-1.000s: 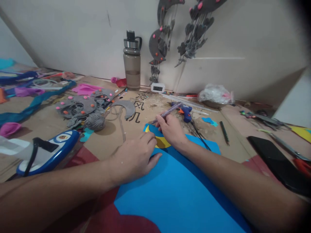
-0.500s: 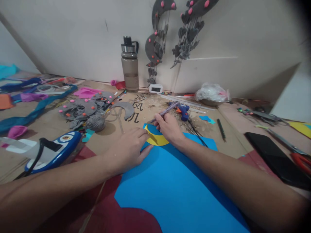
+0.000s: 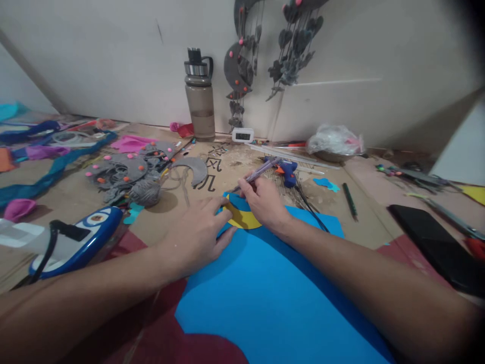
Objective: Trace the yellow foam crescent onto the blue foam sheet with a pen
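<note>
A large blue sheet [image 3: 261, 283], perhaps felt or paper, lies in front of me with a yellow crescent [image 3: 246, 220] near its far edge. My left hand [image 3: 199, 228] rests flat on the crescent's left end and the sheet's edge, fingers extended and thumb apart. In my right hand [image 3: 267, 202] is a slim purplish pen [image 3: 263, 169], gripped between thumb and fingers and slanted with its lower end toward the crescent's upper left. The right hand covers the crescent's right end. The pen's tip is too small to make out clearly.
Beyond my hands lie a blue glue gun [image 3: 288, 173], a white digital clock [image 3: 242, 135] and a water bottle [image 3: 200, 106]. Grey crescent decorations [image 3: 117, 169] and a blue-white iron-like device [image 3: 91, 235] are left. A dark pencil [image 3: 349, 202] and black phone [image 3: 432, 242] lie right.
The camera view has tilted slightly. My right hand and the pen have shifted a little to the left along the crescent; my left hand stays on it.
</note>
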Tool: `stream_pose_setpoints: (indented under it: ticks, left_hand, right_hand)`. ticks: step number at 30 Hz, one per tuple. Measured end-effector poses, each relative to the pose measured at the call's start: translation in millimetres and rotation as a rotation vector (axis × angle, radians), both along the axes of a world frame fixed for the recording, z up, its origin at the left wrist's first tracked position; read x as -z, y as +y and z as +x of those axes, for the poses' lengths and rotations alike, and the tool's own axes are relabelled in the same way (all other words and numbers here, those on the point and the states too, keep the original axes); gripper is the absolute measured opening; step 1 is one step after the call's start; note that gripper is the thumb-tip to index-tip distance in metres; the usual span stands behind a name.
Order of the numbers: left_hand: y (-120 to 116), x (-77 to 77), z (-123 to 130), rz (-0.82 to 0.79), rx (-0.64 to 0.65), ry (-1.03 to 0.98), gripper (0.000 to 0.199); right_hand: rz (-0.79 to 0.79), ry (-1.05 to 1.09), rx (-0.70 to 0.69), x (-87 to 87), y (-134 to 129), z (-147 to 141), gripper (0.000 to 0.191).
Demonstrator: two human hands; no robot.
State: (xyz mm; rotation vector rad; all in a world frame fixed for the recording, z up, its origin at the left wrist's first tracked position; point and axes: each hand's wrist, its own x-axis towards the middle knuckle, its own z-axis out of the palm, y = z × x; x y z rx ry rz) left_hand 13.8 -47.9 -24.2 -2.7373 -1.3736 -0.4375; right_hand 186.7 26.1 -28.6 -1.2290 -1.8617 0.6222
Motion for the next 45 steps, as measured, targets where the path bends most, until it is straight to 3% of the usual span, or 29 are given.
stream_pose_setpoints:
  ticks: [14, 45]
  left_hand:
    - [-1.7, -5.5, 0.7, 0.038, -0.021, 0.114, 0.024]
    - [-0.1, -5.9, 0.7, 0.005, -0.027, 0.075, 0.021]
  right_hand:
    - [0.038, -0.068, -0.038, 0.9, 0.9, -1.6, 0.026]
    - [0.003, -0.156, -0.036, -4.2, -2.7, -3.9, 0.024]
